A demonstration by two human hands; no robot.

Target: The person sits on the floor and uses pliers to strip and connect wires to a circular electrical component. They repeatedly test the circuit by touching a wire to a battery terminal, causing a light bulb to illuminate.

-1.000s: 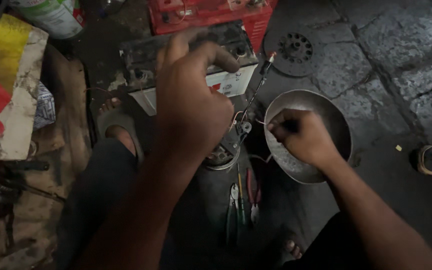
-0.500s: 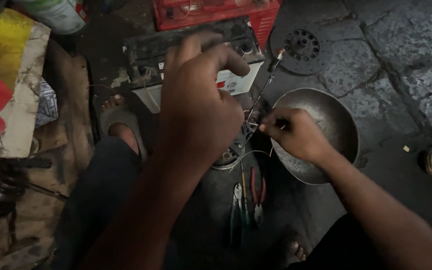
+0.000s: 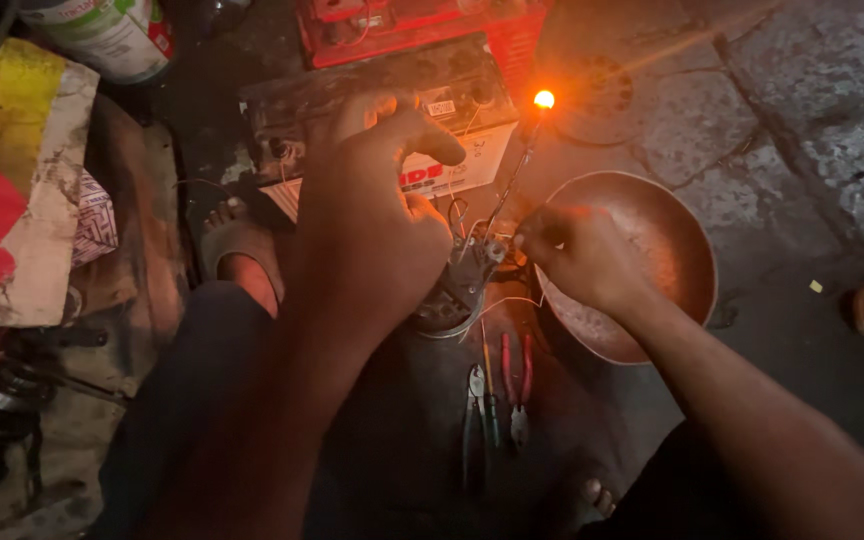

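The bulb point(image 3: 544, 99) at the tip of the test probe point(image 3: 512, 175) is lit orange now; half a second ago it was dark. The right hand point(image 3: 582, 258) pinches the probe's lower end, fingers closed tight on it, just over the metal bowl point(image 3: 672, 250). The left hand point(image 3: 377, 215) wraps around a round wired part point(image 3: 457, 290), holding it above the lap, in front of the battery point(image 3: 452, 95). Both hands have barely shifted. Pliers point(image 3: 474, 420) and a red-handled pair point(image 3: 517, 385) lie below, untouched.
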